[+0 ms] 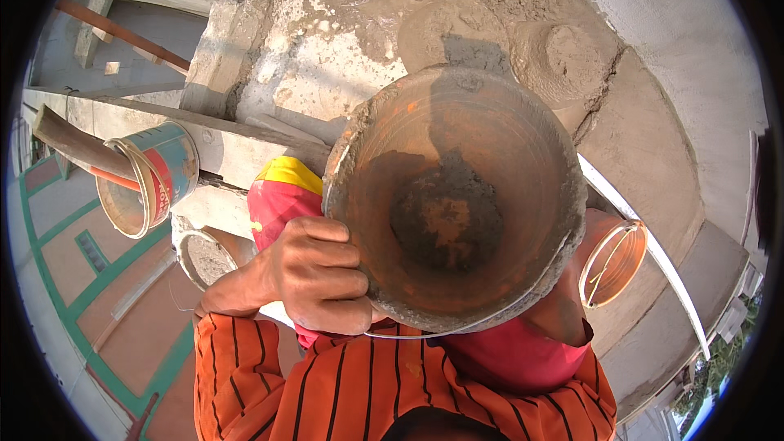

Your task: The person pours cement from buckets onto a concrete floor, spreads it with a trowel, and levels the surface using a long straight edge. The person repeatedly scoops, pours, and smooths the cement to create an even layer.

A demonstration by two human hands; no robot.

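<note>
A large round bucket, caked with grey mortar along its rim, is held tilted in front of me, its mouth turned up so I see inside. Wet dark mortar lies at the bottom, with a patch of orange wall or base showing through. My left hand is closed over the near left side of the rim. A thin wire handle hangs along the bucket's near edge. Of my right arm only a part shows beside the bucket; the right hand is hidden behind it.
Wet mortar is heaped on the rough slab ahead. Left, a blue-and-red pail holds a wooden handle; a smaller bucket sits below. An orange bucket and a curved white strip lie right. Far below left is tiled ground.
</note>
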